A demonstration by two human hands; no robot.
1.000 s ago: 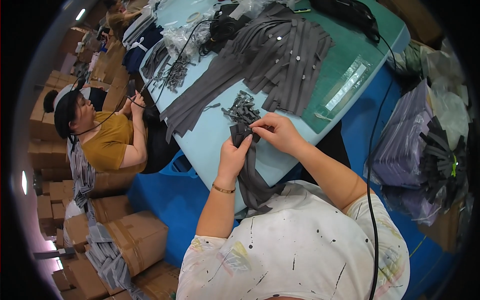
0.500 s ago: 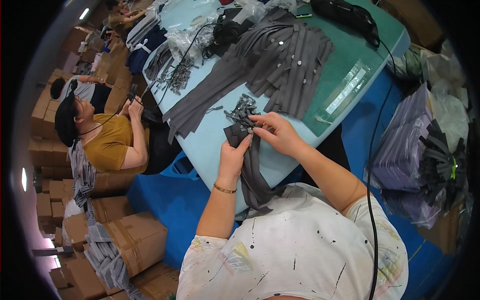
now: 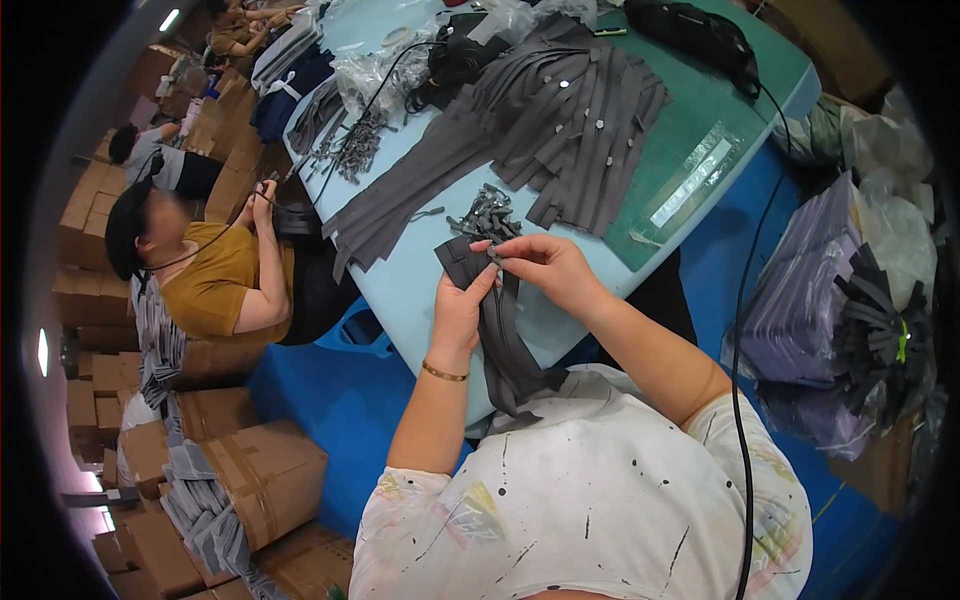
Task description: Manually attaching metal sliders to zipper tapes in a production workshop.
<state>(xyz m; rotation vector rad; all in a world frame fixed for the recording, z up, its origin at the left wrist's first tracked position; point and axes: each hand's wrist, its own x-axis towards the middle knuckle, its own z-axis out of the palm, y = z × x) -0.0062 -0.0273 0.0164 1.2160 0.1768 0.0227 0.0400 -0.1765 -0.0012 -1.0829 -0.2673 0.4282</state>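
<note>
My left hand is closed on the end of a dark grey zipper tape, whose length drapes over the table's near edge toward my lap. Thumb and forefinger of my right hand pinch at that end, on what looks like a small grey zipper slider, mostly covered by the fingertips. Just beyond my hands lies a small heap of grey zipper sliders with pulls. Farther back, many grey zipper tapes are fanned across the table, several carrying small whitish spots.
The table has a green mat at right. Another slider pile, clear plastic bags and a black pouch lie farther back. A person in a mustard shirt works at left near cartons. A black cable hangs at right.
Both hands have shifted slightly left. My right fingers have come closer together, pinching at the tape end beside my left thumb. The person at left has moved a little.
</note>
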